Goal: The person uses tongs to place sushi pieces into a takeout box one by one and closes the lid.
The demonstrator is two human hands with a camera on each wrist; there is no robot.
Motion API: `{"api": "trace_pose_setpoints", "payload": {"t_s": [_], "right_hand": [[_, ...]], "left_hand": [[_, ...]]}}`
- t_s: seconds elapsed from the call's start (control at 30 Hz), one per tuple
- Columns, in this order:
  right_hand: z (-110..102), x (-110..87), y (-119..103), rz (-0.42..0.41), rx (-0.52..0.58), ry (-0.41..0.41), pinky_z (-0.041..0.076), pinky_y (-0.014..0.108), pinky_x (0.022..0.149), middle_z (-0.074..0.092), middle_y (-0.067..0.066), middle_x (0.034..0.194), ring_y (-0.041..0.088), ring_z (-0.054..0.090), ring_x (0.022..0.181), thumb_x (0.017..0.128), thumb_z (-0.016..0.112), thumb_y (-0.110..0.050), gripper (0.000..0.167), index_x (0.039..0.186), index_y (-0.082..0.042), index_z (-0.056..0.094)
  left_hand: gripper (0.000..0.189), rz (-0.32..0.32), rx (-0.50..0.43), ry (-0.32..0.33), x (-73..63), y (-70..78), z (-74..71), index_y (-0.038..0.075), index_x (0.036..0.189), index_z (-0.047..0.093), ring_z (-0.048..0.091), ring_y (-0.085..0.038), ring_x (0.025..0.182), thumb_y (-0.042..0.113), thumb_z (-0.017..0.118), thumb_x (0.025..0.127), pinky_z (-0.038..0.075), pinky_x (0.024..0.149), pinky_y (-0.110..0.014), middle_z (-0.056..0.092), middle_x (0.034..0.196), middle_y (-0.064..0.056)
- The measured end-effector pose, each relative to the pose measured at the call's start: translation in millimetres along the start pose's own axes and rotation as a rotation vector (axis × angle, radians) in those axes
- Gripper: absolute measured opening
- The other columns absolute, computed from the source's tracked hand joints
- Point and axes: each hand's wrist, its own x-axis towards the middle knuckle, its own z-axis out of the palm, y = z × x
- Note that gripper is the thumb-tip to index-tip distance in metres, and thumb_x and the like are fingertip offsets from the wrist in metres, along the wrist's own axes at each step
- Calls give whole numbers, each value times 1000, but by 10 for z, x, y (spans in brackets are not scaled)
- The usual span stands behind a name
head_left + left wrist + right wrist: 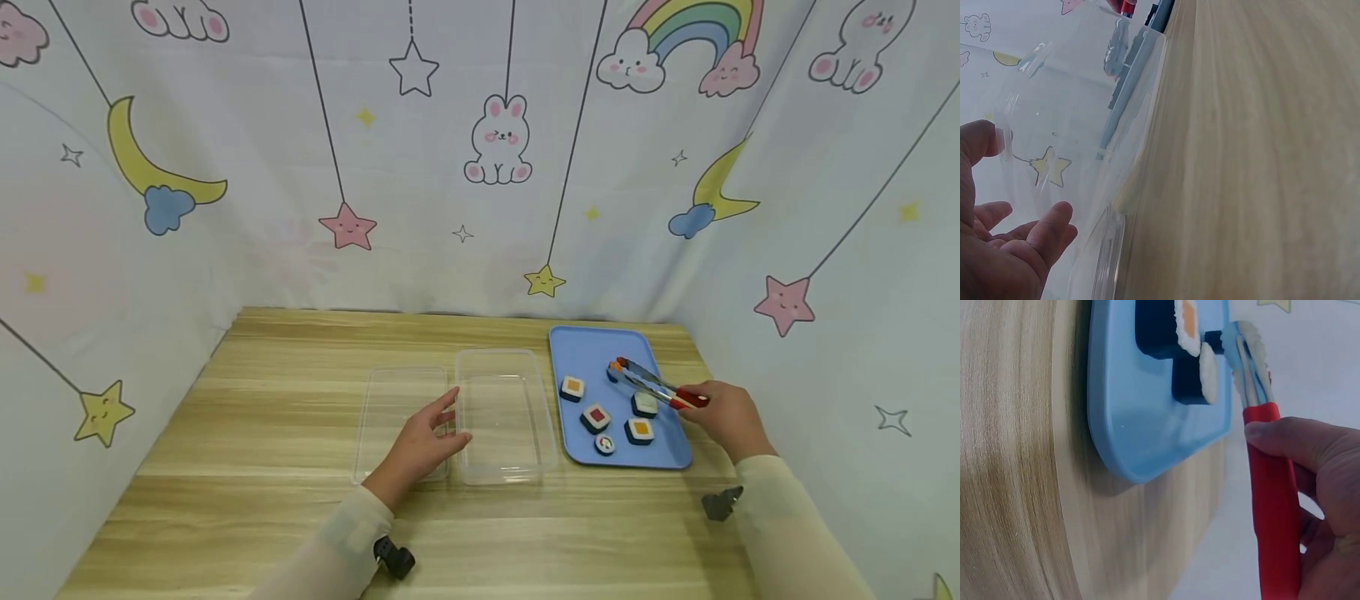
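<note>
While the red-handled tongs [1266, 462] have their tips at an orange-topped sushi piece [616, 367] toward the far end of the blue tray [592, 346], the right hand [727, 412] grips the handles, thumb pressed against one side, forearm slanting in from the lower right. Thumb and fingers apart, loosely bent and holding nothing, the left hand [423, 442] hovers by the clear plastic container's [506, 475] left rim; I cannot tell whether it touches.

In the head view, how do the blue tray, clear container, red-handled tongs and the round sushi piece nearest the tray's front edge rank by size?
Largest to smallest:
1. Blue tray, only slightly ahead
2. Clear container
3. Red-handled tongs, partly covered by the right hand
4. Round sushi piece
</note>
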Motion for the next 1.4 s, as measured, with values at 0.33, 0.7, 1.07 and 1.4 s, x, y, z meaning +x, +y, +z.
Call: {"api": "trace_pose_setpoints", "payload": {"t_s": [0.33,0.7,1.07,1.4], "right_hand": [[-128,8,-398,23,92,-13,56,55,87,69,25,122,41,64,103,89,84,-23,48,131,-2,72],[18,157,-1301,-186,137,-57,59,43,77,72,15,119,31,66,98,87,86,-23,43,125,-7,76],[382,314,-1924,-221,143,-222,58,35,57,73,4,113,21,68,81,87,84,-20,36,123,-18,78],[522,475,-2235,-318,-48,-243,57,35,76,76,0,109,19,67,96,83,88,-18,34,116,-13,81]], "left_hand": [[80,10,-8,2,-18,23,-6,15,161,41,51,-39,140,11,80,91,55,100,-45,42,160,-19],[79,20,-13,6,-15,26,-3,13,161,41,48,-38,142,10,79,91,53,102,-46,39,163,-14],[79,35,-14,13,38,-22,-1,16,160,43,51,-37,140,10,81,90,54,100,-45,41,162,-12],[79,37,-8,13,-5,17,0,14,160,42,52,-38,138,10,80,91,55,99,-45,40,161,-18]]}}
